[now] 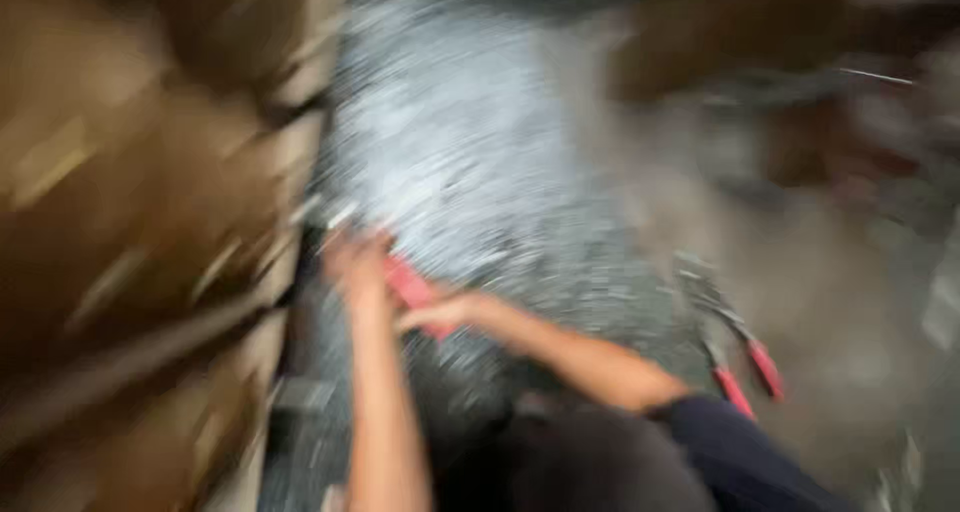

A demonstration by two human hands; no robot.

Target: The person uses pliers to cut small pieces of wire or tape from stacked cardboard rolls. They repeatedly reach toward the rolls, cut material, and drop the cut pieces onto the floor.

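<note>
Gripped between both hands, a red object (408,284) is held low over the speckled grey floor (470,152).

It is touched by the left hand (355,262) at its upper end and by the right hand (440,314) at its lower end; heavy blur hides its kind and how tightly the fingers are closed. Red-handled pliers (735,347) are seen lying well apart to the right, and blurred brown cardboard boxes (140,222) are stacked on the left.

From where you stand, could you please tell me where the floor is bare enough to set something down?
The speckled grey floor ahead of both hands looks bare, bordered left by the brown stacked boxes. It is crowded around the left hand and right hand, which meet at a red object, and near the red-handled pliers. Blur hides small items.
</note>
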